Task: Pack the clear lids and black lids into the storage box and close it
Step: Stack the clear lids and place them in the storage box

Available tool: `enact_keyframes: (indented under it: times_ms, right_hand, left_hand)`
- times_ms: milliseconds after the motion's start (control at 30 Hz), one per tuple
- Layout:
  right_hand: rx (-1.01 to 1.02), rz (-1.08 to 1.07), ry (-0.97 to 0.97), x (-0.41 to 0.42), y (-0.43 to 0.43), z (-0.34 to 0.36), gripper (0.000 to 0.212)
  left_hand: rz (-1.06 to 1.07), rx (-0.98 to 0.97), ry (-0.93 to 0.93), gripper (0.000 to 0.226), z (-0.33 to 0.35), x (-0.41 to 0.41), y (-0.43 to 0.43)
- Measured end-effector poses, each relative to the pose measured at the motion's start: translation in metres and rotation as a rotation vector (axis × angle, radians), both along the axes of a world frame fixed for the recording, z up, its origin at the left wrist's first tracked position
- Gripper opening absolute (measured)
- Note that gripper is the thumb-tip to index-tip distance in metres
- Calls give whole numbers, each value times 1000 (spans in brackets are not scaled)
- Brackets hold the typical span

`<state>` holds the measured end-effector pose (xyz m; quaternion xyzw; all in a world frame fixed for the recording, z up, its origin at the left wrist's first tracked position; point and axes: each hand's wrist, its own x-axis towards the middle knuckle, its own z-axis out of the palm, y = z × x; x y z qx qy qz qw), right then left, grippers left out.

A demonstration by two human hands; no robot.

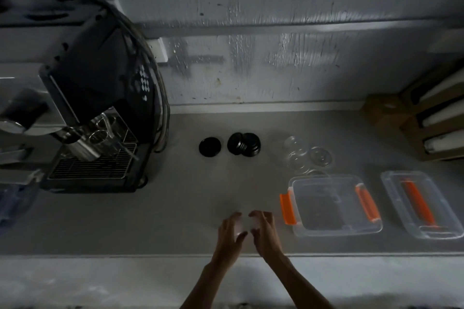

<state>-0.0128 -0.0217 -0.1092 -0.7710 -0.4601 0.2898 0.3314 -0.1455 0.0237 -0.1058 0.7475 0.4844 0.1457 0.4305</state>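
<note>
A person is standing at a grey counter (125, 221) and looking down at two bare hands. The left hand (229, 234) and the right hand (265, 232) are hovering close together near the front edge of the counter. The fingers on both hands are curling in toward each other, and something pale and see-through is sitting between them. It is too blurry to tell what it is or if the fingers are really squeezing it.

The clear storage box (331, 206) is sitting open just to the right of the hands. It is showing an orange clip on each short side. The box lid (421, 204) is lying flat on the counter further right, apart from the box, with an orange strip across it.

The clear lids (305, 154) are lying in a small bunch behind the box, close to its back rim. The black lids (243, 144) are sitting to the left of them in a leaning pile, and one more black lid (210, 147) is lying by itself just left of that pile.

A big dark coffee machine (100, 113) is standing at the left end of the counter
</note>
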Motion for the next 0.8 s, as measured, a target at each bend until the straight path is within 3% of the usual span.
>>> enact_keyframes:
  times_ms: [100, 200, 333, 500, 633, 700, 767, 800]
  right_hand:
    - [-52, 16, 12, -8, 0, 2, 31]
    - [9, -13, 31, -18, -9, 0, 16]
    - [-61, -1, 67, -24, -31, -11, 22]
    - [-51, -14, 10, -19, -27, -4, 34]
    - [-70, 88, -40, -7, -26, -10, 61]
    - [-42, 92, -32, -4, -24, -7, 69]
    - [-35, 90, -32, -4, -24, -4, 59]
    - [-36, 84, -32, -5, -24, -4, 50]
  left_hand:
    - [32, -44, -5, 42, 3, 3, 1]
    - [146, -41, -77, 38, 5, 3, -3]
    - [107, -139, 0, 61, 3, -1, -19]
    - [184, -92, -77, 67, 3, 4, -9]
    - [116, -145, -62, 58, 2, 2, -6]
    - [105, -101, -83, 70, -1, 0, -5]
    - [107, -61, -98, 84, -6, -2, -4]
    - [102, -55, -92, 70, -4, -2, -3]
